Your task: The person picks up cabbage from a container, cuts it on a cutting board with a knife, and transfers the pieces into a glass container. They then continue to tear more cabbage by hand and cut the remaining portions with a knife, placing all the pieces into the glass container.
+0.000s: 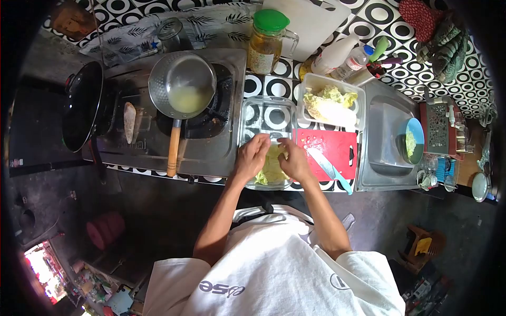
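Over the glass dish (pixel 266 113), both hands on cabbage leaves (pixel 271 168).
Left hand (pixel 252 156) and right hand (pixel 294 159) fingers curl closed around the leaves; best kept low inside the dish, beside the red cutting board (pixel 345 142).

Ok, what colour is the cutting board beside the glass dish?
Red. The cutting board, with a knife lying on it, shows best in the head view.

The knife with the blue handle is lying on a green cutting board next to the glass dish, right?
Not quite. The head view shows the knife lying on a red cutting board, not a green one. The rest holds: its handle is blue, and the board sits right beside the glass dish where both hands work the cabbage leaves.
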